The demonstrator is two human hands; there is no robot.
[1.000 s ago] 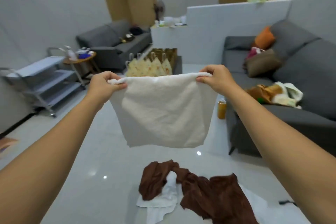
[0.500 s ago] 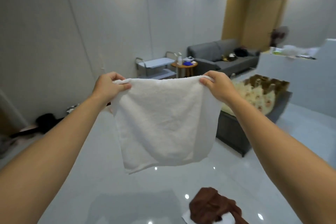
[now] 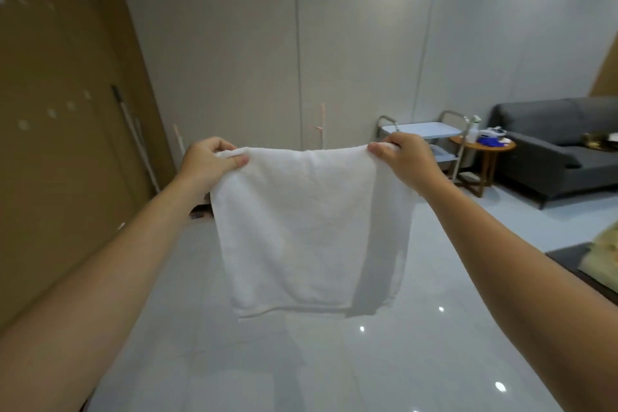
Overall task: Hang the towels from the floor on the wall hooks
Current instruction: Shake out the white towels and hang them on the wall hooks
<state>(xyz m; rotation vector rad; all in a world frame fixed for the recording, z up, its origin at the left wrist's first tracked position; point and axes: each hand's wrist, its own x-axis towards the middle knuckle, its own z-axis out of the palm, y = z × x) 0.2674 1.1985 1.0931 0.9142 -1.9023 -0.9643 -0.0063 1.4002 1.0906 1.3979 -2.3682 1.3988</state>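
Observation:
A white towel (image 3: pixel 307 231) hangs spread out in front of me, held up by its top edge. My left hand (image 3: pixel 209 162) pinches the top left corner and my right hand (image 3: pixel 401 157) pinches the top right corner, both arms stretched forward. On the brown wall panel at the left sit several small pale hooks (image 3: pixel 52 112) in a slanting row, blurred. The pile of towels on the floor is out of view.
A mop handle (image 3: pixel 133 137) leans in the left corner. A grey cart (image 3: pixel 421 130), a round wooden side table (image 3: pixel 481 157) and a grey sofa (image 3: pixel 555 150) stand at the right. The glossy white floor (image 3: pixel 301 361) stretches ahead. A dark bench edge (image 3: pixel 582 264) shows at right.
My view has swung left, from the sofas and the floor pile toward the wall and the brown panel. Both hands keep their hold on the towel's top corners.

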